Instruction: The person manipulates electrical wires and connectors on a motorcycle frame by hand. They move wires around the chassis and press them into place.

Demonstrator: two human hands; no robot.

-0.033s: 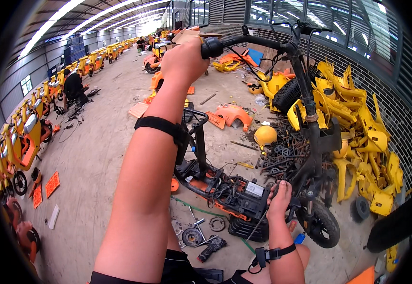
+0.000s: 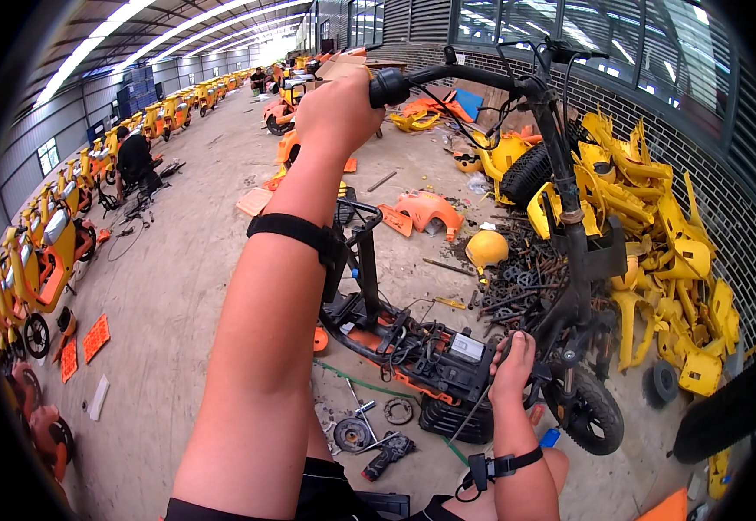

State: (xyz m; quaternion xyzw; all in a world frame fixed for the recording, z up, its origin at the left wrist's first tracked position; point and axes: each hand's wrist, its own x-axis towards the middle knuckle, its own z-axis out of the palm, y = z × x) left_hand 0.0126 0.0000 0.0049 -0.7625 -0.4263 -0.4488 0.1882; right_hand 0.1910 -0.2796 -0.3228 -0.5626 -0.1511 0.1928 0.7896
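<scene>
My left hand (image 2: 336, 111) is closed around the black handlebar grip (image 2: 388, 88) of a stripped scooter, whose steering column (image 2: 565, 174) stands upright to the right. Lower down, my right hand (image 2: 513, 365) is a fist beside the scooter's bare frame (image 2: 374, 343). A thin metal rod (image 2: 472, 418) slants down from under that fist, and a dark end shows at its top; the kind of tool is unclear. Wires and a silver-labelled box (image 2: 466, 347) lie exposed on the frame. The front wheel (image 2: 588, 412) rests on the floor, right of my right hand.
A power drill (image 2: 388, 455), a round metal part (image 2: 353, 434) and a ring (image 2: 399, 410) lie near my legs. Yellow panels (image 2: 656, 217) pile by the brick wall, with dark metal parts (image 2: 525, 286) beside them. Scooters (image 2: 44, 247) line the left; a person (image 2: 138, 161) crouches there.
</scene>
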